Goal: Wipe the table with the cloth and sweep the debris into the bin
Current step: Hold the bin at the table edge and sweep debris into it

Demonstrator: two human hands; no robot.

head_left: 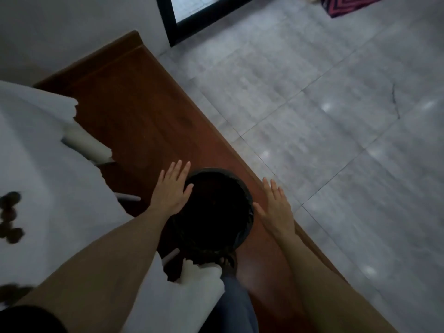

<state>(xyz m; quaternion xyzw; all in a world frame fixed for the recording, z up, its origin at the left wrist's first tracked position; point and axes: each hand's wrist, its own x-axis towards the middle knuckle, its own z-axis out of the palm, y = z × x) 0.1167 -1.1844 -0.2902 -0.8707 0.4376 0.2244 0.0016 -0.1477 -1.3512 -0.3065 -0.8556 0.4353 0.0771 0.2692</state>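
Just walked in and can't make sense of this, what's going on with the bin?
A person reaches both open hands toward a black bin standing on a brown wooden surface. The left hand and the right hand flank its rim, neither gripping it yet. To the left, a white covering carries some dark round bits. No cloth is in either hand.

A black bin (216, 210) stands on a reddish-brown wooden platform (134, 111), beside a white desk (36, 150) carrying dark brown round bits (10, 215), a pale grey streaked tile floor (336, 121), and a red-and-purple zigzag-patterned mat (346, 3).
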